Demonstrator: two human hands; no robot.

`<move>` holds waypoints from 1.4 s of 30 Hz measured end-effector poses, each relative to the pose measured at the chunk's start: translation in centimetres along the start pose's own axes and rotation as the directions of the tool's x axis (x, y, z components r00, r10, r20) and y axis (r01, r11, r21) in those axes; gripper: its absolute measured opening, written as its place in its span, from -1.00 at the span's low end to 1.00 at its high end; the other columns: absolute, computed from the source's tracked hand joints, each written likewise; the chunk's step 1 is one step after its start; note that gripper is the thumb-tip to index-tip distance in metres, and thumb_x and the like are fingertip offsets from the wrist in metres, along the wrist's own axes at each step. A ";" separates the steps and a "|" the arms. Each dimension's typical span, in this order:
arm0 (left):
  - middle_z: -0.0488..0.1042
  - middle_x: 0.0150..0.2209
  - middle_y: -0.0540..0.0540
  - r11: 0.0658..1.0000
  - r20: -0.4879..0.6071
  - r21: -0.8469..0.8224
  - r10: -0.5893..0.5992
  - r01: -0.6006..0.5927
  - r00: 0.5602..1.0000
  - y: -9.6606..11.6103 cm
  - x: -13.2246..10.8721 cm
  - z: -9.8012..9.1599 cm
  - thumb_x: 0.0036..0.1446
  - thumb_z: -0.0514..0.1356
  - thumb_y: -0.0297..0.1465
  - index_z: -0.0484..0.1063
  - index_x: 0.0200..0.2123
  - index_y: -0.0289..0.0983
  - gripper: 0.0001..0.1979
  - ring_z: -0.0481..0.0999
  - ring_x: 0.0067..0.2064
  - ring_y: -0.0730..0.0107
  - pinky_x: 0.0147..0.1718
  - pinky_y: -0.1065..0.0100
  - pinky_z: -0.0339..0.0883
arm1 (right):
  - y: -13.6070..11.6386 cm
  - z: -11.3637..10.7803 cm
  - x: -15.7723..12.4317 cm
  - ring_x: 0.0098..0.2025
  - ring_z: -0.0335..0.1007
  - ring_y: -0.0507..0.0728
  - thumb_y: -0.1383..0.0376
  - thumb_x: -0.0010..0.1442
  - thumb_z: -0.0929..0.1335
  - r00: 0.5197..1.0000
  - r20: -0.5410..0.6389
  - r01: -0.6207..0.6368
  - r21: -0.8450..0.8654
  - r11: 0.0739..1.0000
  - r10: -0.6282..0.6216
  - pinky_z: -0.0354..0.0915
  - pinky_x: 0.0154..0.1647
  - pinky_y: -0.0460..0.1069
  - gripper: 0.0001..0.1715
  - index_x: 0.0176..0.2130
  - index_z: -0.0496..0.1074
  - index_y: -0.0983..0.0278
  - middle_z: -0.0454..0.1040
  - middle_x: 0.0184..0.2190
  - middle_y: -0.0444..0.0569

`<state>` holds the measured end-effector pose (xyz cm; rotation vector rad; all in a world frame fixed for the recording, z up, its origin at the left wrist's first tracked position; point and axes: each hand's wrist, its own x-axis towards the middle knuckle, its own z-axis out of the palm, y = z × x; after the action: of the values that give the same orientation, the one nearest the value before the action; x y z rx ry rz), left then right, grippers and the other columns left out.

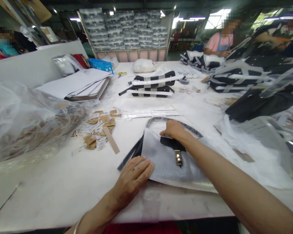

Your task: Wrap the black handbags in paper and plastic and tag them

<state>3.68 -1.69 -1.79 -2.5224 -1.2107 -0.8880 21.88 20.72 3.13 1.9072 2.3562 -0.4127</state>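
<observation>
A handbag (158, 156) lies flat on the table before me, its front covered by a greyish translucent sheet. A black tab with a gold clasp (178, 158) hangs down over the sheet. My right hand (175, 130) is closed at the top of that black tab (167, 141), its fingers curled and their tips partly hidden. Behind it curves the bag's wrapped handle (158, 119). My left hand (135, 172) rests with fingers stretched out on the sheet's lower left edge, beside a dark strap (132, 152) that sticks out to the left.
Loose brown tags (102, 125) and a cardboard strip (111, 140) lie to the left, near a large plastic bag (34, 120). Two wrapped black bags (153, 84) lie ahead. White sheets (75, 81) are stacked back left. More bags (239, 78) and a co-worker (218, 44) are at right.
</observation>
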 end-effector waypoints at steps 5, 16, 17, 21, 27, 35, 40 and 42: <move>0.51 0.00 -0.20 1.000 -0.032 -0.001 -0.004 0.004 0.999 -0.3 0.1 0.4 0.32 0.01 -0.53 0.33 0.15 -0.30 -0.63 0.40 0.14 0.24 0.15 0.15 0.33 | -0.8 0.5 0.3 -0.35 0.54 0.24 0.36 -0.17 0.47 0.987 0.147 -0.094 0.202 0.975 0.065 0.39 -0.37 -0.01 -0.88 -0.56 0.45 0.28 0.53 -0.55 0.09; 0.48 0.03 -0.21 0.999 -0.036 0.037 -0.018 0.019 0.999 -0.2 0.4 0.1 0.32 -0.03 -0.55 0.38 0.08 -0.28 -0.66 0.42 0.11 0.26 0.15 0.11 0.33 | -1.8 -1.8 -4.1 -0.49 0.45 0.03 0.38 -0.14 0.49 0.997 0.000 0.026 0.949 0.314 -0.082 0.42 -0.43 -0.07 -0.70 -0.47 0.28 0.26 0.45 -0.59 -0.15; 0.47 0.03 -0.21 0.999 -0.041 0.039 -0.018 0.020 0.999 -0.2 0.5 0.0 0.32 -0.03 -0.55 0.38 0.08 -0.28 -0.66 0.41 0.12 0.25 0.15 0.10 0.33 | -1.8 -1.9 -4.5 -0.50 0.42 0.01 0.39 -0.17 0.49 0.996 -0.035 0.056 0.956 0.286 -0.078 0.41 -0.42 -0.07 -0.69 -0.43 0.31 0.27 0.45 -0.58 -0.17; 0.45 0.05 -0.22 0.999 -0.062 0.043 -0.029 0.031 0.998 0.0 0.4 0.1 0.30 -0.03 -0.58 0.38 0.08 -0.28 -0.65 0.36 0.18 0.21 0.17 0.06 0.30 | -1.0 -2.0 -5.5 -0.45 0.41 0.00 0.38 -0.19 0.49 0.992 -0.108 0.117 0.980 0.162 -0.058 0.42 -0.36 -0.07 -0.56 -0.24 0.40 0.25 0.47 -0.49 -0.20; 0.46 0.02 -0.22 0.999 -0.056 0.032 -0.023 0.025 0.998 0.0 0.3 0.2 0.31 -0.01 -0.57 0.37 0.08 -0.30 -0.67 0.37 0.16 0.22 0.19 0.04 0.27 | 1.1 -2.1 -6.2 -0.37 0.44 0.05 0.30 -0.18 0.53 0.980 -0.148 0.139 0.988 0.074 0.131 0.46 -0.22 0.00 -0.70 -0.36 0.49 0.27 0.52 -0.42 -0.11; 0.47 -0.01 -0.20 0.999 -0.030 0.026 -0.019 0.020 0.999 -0.1 0.3 0.2 0.34 -0.04 -0.55 0.35 0.10 -0.29 -0.66 0.39 0.14 0.24 0.18 0.04 0.28 | -2.9 -0.8 -12.7 -0.29 0.53 0.13 0.20 0.16 0.39 0.896 -0.390 0.440 0.711 0.549 -0.214 0.43 -0.20 -0.01 -0.82 -0.33 0.61 0.21 0.61 -0.38 -0.14; 0.43 0.06 -0.22 1.000 -0.047 0.011 -0.020 0.021 0.999 -0.1 0.2 0.2 0.34 -0.01 -0.52 0.35 0.09 -0.28 -0.69 0.36 0.17 0.22 0.18 0.02 0.28 | -3.6 2.1 -14.5 -0.24 0.56 0.09 0.36 0.25 0.31 0.684 -0.555 0.717 0.391 0.578 -0.473 0.43 -0.13 -0.04 -0.78 -0.26 0.57 0.19 0.63 -0.27 -0.08; 0.43 0.07 -0.22 1.000 -0.055 0.019 -0.020 0.021 0.998 -0.1 0.2 0.3 0.34 -0.01 -0.52 0.34 0.11 -0.29 -0.68 0.35 0.18 0.21 0.18 0.01 0.29 | -3.0 3.0 -14.8 -0.23 0.56 0.08 0.38 0.26 0.30 0.651 -0.579 0.740 0.342 0.579 -0.491 0.44 -0.16 -0.06 -0.78 -0.23 0.55 0.20 0.62 -0.26 -0.07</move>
<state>3.84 -1.36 -1.93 -2.4577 -1.2251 -0.9385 21.97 5.37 4.11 1.2578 3.5522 -0.9037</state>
